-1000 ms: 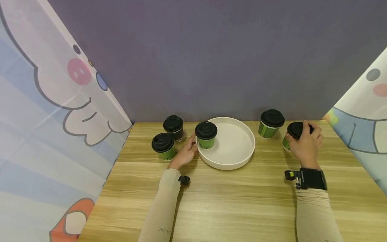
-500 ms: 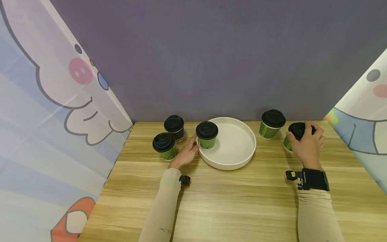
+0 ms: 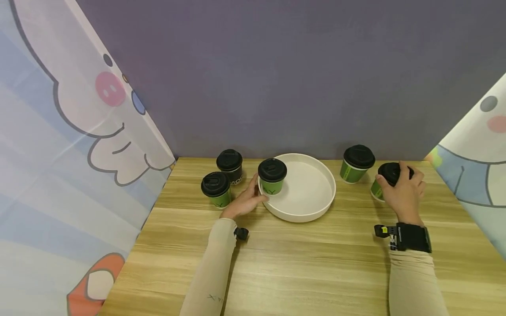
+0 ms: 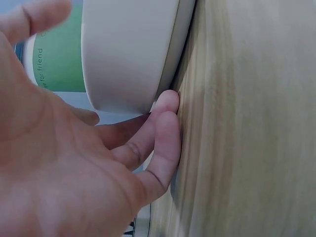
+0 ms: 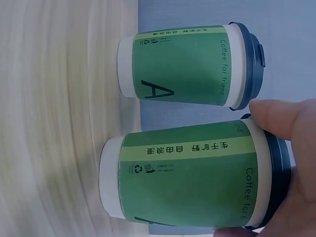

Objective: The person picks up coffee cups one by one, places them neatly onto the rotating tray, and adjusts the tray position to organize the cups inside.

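Note:
My left hand (image 3: 246, 202) is at the left side of a round white tray (image 3: 304, 217). In the left wrist view its bent fingertips (image 4: 169, 101) are right at the foot of the tray's wall, while the thumb (image 4: 47, 17) is raised apart from the rim. A green paper coffee cup (image 3: 272, 186) with a black lid stands upright inside the tray, near that hand. My right hand (image 3: 404, 191) grips another green paper coffee cup (image 5: 190, 177) from above, around its black lid. That cup is upright at the table's right, its base at the wood.
Beside the right-hand cup stands another green lidded cup (image 3: 353, 171). Left of my left hand are a green lidded cup (image 3: 219, 197) and a dark lidded cup (image 3: 233, 174). A grey wall (image 3: 253, 79) rises behind the wooden table (image 3: 308, 272).
My left thumb has lifted and spread toward the tray's rim. My right hand keeps its hold on the cup. The head view has shifted slightly; the cups and tray stay put.

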### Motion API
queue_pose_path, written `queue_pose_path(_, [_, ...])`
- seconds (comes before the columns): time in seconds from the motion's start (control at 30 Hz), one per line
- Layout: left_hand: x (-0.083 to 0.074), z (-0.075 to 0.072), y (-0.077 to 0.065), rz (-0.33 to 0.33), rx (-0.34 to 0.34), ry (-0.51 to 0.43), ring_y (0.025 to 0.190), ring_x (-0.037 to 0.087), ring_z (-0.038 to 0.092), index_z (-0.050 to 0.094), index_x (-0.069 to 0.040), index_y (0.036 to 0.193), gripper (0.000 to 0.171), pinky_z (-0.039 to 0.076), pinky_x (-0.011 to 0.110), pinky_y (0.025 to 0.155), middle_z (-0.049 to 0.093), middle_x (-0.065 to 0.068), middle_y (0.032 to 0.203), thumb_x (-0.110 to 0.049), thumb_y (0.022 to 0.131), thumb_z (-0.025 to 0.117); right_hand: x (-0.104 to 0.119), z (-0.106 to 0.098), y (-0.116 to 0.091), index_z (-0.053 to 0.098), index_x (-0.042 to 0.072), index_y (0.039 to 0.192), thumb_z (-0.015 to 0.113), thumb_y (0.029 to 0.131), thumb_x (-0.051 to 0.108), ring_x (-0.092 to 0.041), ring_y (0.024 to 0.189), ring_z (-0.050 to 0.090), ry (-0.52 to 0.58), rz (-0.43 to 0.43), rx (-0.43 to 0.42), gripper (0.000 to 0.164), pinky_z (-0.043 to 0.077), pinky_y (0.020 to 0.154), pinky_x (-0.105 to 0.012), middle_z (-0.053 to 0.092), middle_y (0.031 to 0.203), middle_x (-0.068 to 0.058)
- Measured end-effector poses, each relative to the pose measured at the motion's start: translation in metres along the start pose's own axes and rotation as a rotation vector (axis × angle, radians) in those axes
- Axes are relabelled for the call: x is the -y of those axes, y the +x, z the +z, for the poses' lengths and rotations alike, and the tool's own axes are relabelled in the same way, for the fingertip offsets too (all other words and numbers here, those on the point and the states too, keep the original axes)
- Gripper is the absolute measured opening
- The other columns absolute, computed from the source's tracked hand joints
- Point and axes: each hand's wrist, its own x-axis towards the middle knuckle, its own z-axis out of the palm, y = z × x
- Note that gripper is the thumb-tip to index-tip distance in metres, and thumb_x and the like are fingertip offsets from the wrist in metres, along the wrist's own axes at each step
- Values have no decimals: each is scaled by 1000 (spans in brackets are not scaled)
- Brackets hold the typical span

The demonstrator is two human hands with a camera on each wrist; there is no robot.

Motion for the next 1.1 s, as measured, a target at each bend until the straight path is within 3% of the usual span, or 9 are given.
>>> queue_pose_path(0.1, [1, 0, 1, -19, 23, 8, 118, 27, 58, -12, -33, 164, 113, 48, 41, 97, 55, 16, 139, -44, 91, 73, 0, -1, -1, 13, 12, 166, 56, 104, 40, -69, 135, 12, -4, 0, -9, 81, 14, 103, -81, 7, 160, -38])
queue_pose_path(0.2, [1, 0, 1, -18, 47, 20, 96, 23, 54, -16, -34, 163, 125, 45, 35, 82, 55, 12, 113, -47, 85, 80, 0, -2, -2, 17, 9, 165, 60, 103, 37, -67, 135, 14, -8, 4, -35, 80, 18, 101, -80, 10, 158, -38])
queue_pose_path(0.4, [1, 1, 2, 14, 51, 0, 117, 22, 49, -18, -34, 162, 134, 42, 37, 105, 43, 11, 148, -43, 80, 87, 4, -3, -3, 20, 5, 164, 64, 100, 35, -61, 134, 16, -15, 25, -63, 83, 21, 99, -75, 15, 154, -40])
queue_pose_path(0.53, [1, 2, 3, 19, 53, -7, 124, 22, 48, -20, -36, 161, 138, 40, 40, 112, 39, 12, 157, -40, 78, 90, 7, -4, -4, 20, 4, 163, 67, 97, 35, -58, 131, 16, -18, 54, -72, 87, 23, 98, -72, 17, 151, -42])
queue_pose_path(0.73, [0, 3, 2, 19, 33, 24, 118, 23, 50, -19, -36, 162, 138, 43, 38, 106, 41, 13, 153, -41, 77, 90, 13, -6, -4, 21, 2, 162, 68, 96, 37, -57, 131, 16, -8, 91, -78, 88, 23, 96, -70, 16, 152, -43])
queue_pose_path(0.9, [1, 4, 2, 8, 24, 35, 112, 23, 51, -19, -36, 162, 138, 43, 36, 101, 46, 12, 143, -43, 77, 90, 19, -8, -4, 26, 2, 161, 69, 95, 36, -55, 129, 18, 5, 75, -95, 86, 23, 98, -69, 20, 149, -41])
queue_pose_path(1.1, [1, 5, 3, -3, 25, 30, 113, 22, 51, -18, -35, 162, 137, 44, 37, 102, 47, 12, 144, -43, 77, 90, 30, -12, -6, 28, 4, 161, 71, 93, 33, -50, 128, 17, 42, 61, -127, 85, 22, 99, -68, 19, 146, -38])
